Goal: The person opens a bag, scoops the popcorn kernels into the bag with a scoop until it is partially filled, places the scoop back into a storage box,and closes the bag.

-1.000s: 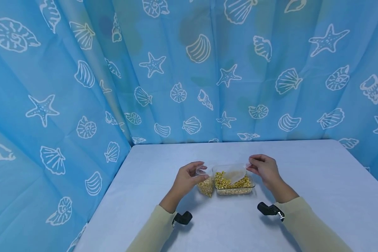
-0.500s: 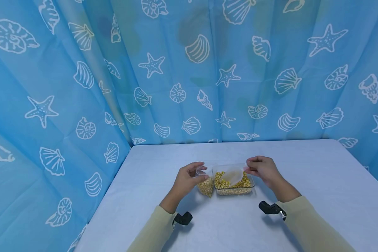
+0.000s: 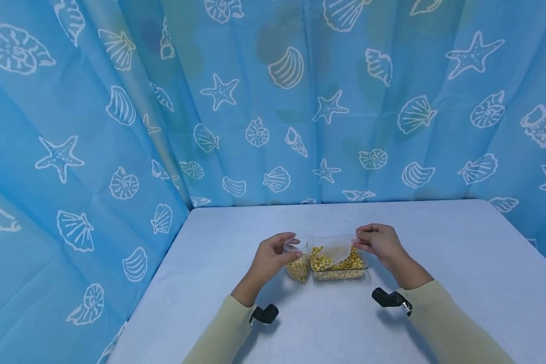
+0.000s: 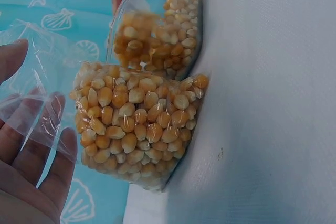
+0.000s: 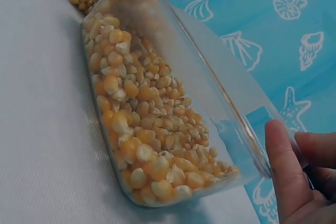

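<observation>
My left hand (image 3: 269,259) holds the mouth of a clear plastic bag of corn kernels (image 4: 136,119) upright on the table, thumb on one side and fingers spread along the other. Right beside the bag stands a clear rectangular glass container (image 3: 341,273), with loose corn kernels (image 5: 152,114) heaped toward its front wall. The fingers of my right hand (image 3: 382,245) pinch the end of a translucent white scoop (image 3: 337,249) at the container's right side. Its wide blade slants down over the corn inside, and its lower edge overlaps the kernels.
A white cloth covers the table (image 3: 327,323). Behind it and along the left hangs a blue curtain (image 3: 255,101) with a white shell and starfish print. Black wrist cameras (image 3: 265,314) jut inward from both sleeves.
My right hand has shifted slightly left with the scoop, and the blade's tilt over the corn has changed. My left hand and the bag have stayed in place.
</observation>
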A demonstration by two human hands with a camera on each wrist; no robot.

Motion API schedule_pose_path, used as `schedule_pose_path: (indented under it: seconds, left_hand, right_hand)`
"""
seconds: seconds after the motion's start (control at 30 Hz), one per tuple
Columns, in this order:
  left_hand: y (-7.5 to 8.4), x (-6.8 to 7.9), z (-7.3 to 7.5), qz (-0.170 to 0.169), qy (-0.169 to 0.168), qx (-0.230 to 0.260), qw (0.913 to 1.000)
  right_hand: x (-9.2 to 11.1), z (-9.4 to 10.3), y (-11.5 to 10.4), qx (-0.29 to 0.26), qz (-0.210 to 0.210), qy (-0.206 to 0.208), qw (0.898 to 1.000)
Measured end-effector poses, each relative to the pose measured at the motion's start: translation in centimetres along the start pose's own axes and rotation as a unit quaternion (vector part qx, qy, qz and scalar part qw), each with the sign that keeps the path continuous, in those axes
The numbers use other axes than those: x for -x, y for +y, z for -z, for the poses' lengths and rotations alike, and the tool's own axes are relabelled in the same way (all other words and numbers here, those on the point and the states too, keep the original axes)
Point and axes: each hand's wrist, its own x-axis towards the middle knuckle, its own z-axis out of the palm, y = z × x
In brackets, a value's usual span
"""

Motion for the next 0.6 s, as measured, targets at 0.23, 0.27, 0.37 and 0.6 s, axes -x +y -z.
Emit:
schedule_pose_path:
  seconds: [0.23,0.27,0.37,0.6]
  left_hand:
    - [-0.1,0.1,0.0,0.001,-0.001,0.000,1.0000]
    - [-0.1,0.1,0.0,0.001,-0.002,0.002,1.0000]
    - [-0.1,0.1,-0.1,-0.002,-0.003,0.006,1.0000]
    - [-0.1,0.1,-0.2,0.003,-0.003,0.006,1.0000]
  right_hand:
    - [-0.4,0.5,0.3,-0.072,-0.026,0.012,0.997]
    - [-0.4,0.6,0.4,-0.080,-0.029,0.012,0.996]
    - [-0.5,1.0,0.6,-0.112,-0.040,0.010,0.993]
    - [-0.5,1.7,1.3,-0.192,-0.070,0.011,0.979]
